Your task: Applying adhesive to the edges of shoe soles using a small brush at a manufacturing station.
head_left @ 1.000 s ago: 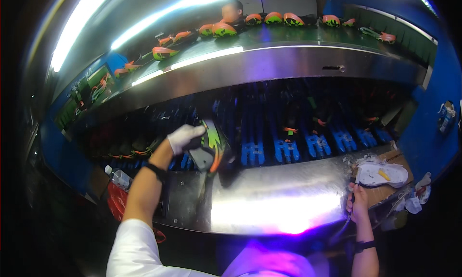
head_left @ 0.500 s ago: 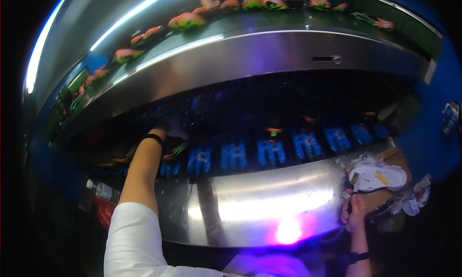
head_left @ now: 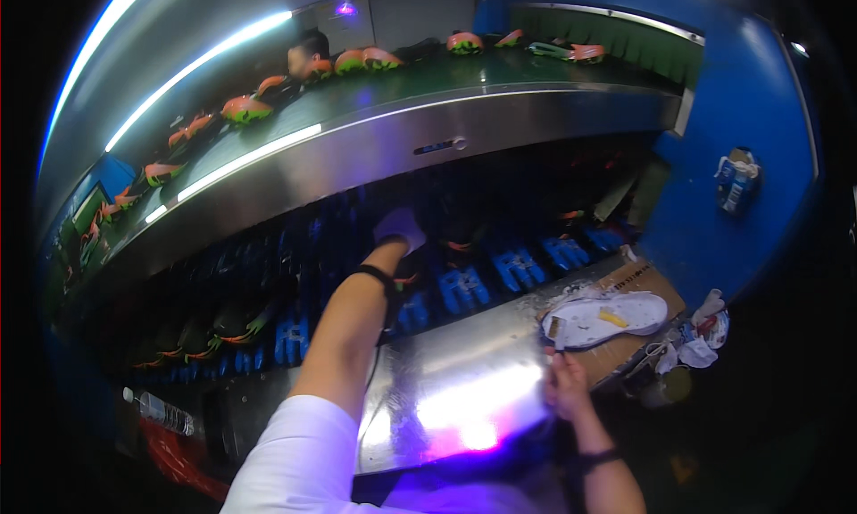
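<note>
Reaching up under the conveyor, the gloved left hand (head_left: 399,231) sits among blue racks (head_left: 464,286); whether it is spread or closed I cannot tell. The right hand (head_left: 564,385) rests loosely curled at the surface (head_left: 446,380) edge, just below a white sole (head_left: 607,318): probably light, flexible, best pinched by its rim.

Left hand (head_left: 399,229) reached rightward, shoe gone
</note>
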Demonstrator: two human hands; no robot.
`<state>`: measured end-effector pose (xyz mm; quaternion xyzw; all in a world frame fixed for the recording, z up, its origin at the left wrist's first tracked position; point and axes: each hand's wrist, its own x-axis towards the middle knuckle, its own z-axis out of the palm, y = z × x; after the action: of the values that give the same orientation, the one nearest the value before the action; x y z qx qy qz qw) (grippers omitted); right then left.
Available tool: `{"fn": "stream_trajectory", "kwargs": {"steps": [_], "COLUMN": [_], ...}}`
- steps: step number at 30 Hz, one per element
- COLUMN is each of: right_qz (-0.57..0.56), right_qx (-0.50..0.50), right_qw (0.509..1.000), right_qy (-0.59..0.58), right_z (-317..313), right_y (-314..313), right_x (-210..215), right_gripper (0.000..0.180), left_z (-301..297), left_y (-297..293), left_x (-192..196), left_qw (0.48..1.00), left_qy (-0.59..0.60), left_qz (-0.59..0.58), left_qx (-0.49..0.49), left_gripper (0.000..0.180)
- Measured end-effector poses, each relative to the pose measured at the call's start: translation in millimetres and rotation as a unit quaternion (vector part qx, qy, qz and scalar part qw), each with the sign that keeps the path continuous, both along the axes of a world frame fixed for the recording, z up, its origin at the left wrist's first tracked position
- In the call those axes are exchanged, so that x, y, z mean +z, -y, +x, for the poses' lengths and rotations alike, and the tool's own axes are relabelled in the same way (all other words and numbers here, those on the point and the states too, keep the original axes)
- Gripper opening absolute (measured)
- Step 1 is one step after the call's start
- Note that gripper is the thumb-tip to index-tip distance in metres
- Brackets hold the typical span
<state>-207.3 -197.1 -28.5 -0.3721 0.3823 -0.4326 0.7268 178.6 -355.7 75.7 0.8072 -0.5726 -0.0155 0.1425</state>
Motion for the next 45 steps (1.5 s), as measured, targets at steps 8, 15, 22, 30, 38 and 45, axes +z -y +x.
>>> {"fn": "stream_trajectory", "kwargs": {"steps": [8,15,22,30,38,45], "right_qz": [-0.002,-0.053,-0.035,-0.109,-0.139,-0.145], "right_qx": [0.008,0.008,0.002,0.000,0.102,0.194], "right_qw": [1.000,0.996,0.994,0.994,0.978,0.966], "right_qy": [0.011,0.067,0.100,-0.009,-0.116,-0.087], "right_z": [0.7,2.3,-1.7,-28.5,-59.6,-14.7], "right_y": [0.3,-5.3,-15.6,-38.0,-118.6,-152.6], "right_x": [-3.9,-1.3,6.5,61.2,139.2,177.2], "right_gripper": [0.037,0.036,0.032,0.040,0.044,0.050], "left_z": [-16.1,-83.7,-54.0,-164.8,-155.2,-99.9], "left_y": [-194.7,-293.8,-319.1,-280.3,-331.7,-389.0], "left_x": [80.7,55.4,49.9,28.4,54.8,50.9], "left_qw": [0.993,0.787,0.777,0.659,0.793,0.783], "left_qy": [0.022,0.385,0.416,0.554,0.216,0.253], "left_qz": [0.063,0.477,0.451,0.007,-0.326,-0.458], "left_qx": [-0.100,-0.066,-0.145,-0.509,-0.466,-0.336], "left_gripper": [0.045,0.033,0.029,0.021,0.030,0.029]}}
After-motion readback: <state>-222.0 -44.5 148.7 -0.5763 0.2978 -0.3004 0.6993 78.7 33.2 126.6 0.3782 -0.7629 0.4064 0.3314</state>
